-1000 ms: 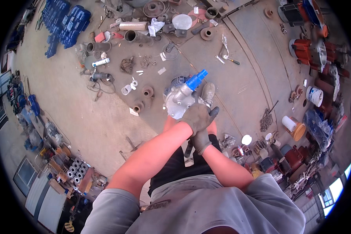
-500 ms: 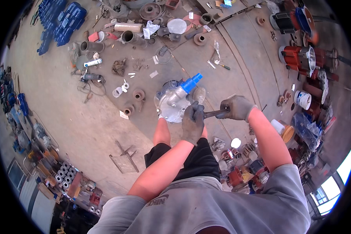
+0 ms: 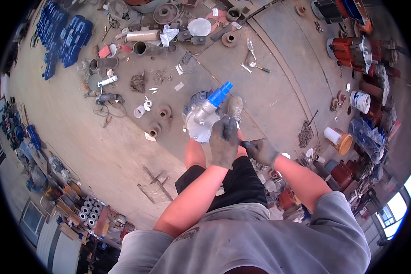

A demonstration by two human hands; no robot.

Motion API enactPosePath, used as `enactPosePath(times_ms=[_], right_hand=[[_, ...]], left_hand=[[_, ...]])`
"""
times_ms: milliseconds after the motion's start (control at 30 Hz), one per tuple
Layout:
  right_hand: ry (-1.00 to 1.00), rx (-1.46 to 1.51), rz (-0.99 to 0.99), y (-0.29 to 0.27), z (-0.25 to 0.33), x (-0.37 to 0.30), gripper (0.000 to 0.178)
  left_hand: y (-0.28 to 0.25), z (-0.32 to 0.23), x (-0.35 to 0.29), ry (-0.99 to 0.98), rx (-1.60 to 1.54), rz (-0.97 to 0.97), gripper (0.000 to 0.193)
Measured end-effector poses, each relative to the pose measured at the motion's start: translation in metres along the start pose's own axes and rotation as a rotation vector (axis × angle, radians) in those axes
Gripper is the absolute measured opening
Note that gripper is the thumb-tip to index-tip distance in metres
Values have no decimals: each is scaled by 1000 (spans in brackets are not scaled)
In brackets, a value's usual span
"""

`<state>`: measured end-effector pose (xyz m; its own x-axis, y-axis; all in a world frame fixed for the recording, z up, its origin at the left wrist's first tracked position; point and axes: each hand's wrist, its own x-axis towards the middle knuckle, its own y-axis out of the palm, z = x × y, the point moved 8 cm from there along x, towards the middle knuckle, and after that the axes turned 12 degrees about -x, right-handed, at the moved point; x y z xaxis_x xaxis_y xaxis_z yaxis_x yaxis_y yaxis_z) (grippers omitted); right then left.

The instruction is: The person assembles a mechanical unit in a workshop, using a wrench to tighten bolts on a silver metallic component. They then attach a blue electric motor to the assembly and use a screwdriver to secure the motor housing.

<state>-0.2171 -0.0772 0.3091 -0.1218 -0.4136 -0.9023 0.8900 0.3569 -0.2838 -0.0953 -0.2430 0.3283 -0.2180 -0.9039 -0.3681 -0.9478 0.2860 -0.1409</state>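
Observation:
Between my legs stands a silver metal pump casing (image 3: 201, 122) with a round bolted cover. A stepped blue fitting (image 3: 221, 93) points up and right from it, and a finned motor body (image 3: 198, 99) shows behind. My left hand (image 3: 224, 140), in a dark glove, is closed at the casing's right side around the head end of a dark wrench. My right hand (image 3: 262, 151), also gloved, is wrapped round the other end of the wrench (image 3: 245, 144), lower and to the right. Where the wrench meets the casing is hidden by my left hand.
Flanged metal parts (image 3: 164, 111), a power tool (image 3: 108, 97) and a sealant tube (image 3: 107, 81) lie left. Blue cases (image 3: 76, 41) sit far left. A screwdriver (image 3: 262, 68) lies ahead. Right are a white bucket (image 3: 360, 102), an orange bucket (image 3: 341, 144) and a red motor (image 3: 347, 50).
My right hand has swung down and left with the wrench end, closer to my left hand and my leg. My left hand stays beside the casing. The view has shifted slightly.

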Motion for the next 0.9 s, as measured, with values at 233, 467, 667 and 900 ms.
enactPosePath(times_ms=[233,467,667,900], right_hand=[[-23,87,-136,18,-9,-7,58],[-44,372,-283,60,-5,-13,51],[24,746,-311,118,3,-14,46],[-116,324,-350,74,-13,-31,35]], left_hand=[[18,21,11,-276,131,358,36],[34,23,20,-86,326,640,33],[47,8,17,-31,401,912,36],[31,0,-3,68,252,724,43]])
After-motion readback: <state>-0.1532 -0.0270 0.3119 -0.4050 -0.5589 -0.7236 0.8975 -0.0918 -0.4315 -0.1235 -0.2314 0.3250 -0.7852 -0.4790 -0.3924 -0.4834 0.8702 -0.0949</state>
